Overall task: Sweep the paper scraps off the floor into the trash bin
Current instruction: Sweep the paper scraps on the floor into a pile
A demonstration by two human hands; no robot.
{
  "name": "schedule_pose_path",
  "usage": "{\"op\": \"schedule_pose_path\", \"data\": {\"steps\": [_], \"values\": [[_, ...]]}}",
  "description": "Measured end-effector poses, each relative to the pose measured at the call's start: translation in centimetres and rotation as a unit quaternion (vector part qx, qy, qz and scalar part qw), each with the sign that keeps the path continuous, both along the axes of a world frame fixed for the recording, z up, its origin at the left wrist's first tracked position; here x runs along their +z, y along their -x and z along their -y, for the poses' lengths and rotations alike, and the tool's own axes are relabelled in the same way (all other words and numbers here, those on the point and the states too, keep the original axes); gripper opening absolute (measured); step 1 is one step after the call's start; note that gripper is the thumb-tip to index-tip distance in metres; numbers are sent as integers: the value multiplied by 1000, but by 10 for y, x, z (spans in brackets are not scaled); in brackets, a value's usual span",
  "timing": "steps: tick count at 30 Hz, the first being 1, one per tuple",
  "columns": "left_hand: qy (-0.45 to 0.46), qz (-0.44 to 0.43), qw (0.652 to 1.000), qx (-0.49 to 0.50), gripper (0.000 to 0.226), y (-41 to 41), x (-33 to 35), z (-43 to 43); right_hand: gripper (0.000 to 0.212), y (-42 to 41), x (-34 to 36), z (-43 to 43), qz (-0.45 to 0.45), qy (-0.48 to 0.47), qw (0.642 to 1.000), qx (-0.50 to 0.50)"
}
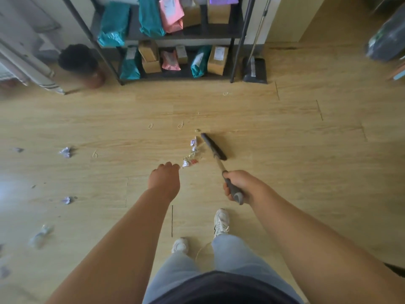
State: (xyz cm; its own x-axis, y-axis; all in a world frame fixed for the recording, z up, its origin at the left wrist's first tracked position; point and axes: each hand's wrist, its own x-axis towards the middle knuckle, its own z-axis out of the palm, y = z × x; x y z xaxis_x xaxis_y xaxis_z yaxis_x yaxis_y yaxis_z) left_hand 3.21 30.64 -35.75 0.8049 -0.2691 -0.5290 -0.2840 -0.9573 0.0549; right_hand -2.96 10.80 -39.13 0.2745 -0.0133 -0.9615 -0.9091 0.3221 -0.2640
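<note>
My right hand [240, 185] grips the grey handle of a small broom [213, 147], whose dark head rests on the wooden floor. Just left of the head lies a gathered pile of paper scraps [192, 153]. My left hand [164, 178] hangs in front of me with curled fingers, close to the pile's near end, and I cannot tell whether it holds anything. More crumpled scraps lie to the left: one [65, 152], another [67, 200], a third [40, 234]. A trash bin [77, 61] lined with a black bag stands at the far left by the shelf.
A metal shelf rack [175, 40] full of parcels stands ahead. A dustpan [255, 70] with a long handle leans to its right. Rubber bands [180, 125] lie on the floor. A dark bag [386, 40] sits at far right. My feet [221, 222] are below.
</note>
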Motion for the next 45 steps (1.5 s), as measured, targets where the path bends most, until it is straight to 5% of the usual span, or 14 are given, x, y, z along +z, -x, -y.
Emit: {"op": "schedule_pose_path", "data": {"steps": [12,19,32,41,45], "values": [[6,7,999,40,46,-31,-3,61,15,-54,40,70,72,31,994,81],[30,3,999,25,48,-85,-4,85,17,-103,34,122,42,100,994,33],[22,-33,999,30,48,-213,-15,84,15,-227,-2,85,-23,-5,999,-49],[22,-20,1000,2,49,-275,-6,113,14,-274,33,118,32,-64,997,-8],[26,-9,1000,11,49,-292,-4,136,31,-298,42,147,57,-30,998,10]]}}
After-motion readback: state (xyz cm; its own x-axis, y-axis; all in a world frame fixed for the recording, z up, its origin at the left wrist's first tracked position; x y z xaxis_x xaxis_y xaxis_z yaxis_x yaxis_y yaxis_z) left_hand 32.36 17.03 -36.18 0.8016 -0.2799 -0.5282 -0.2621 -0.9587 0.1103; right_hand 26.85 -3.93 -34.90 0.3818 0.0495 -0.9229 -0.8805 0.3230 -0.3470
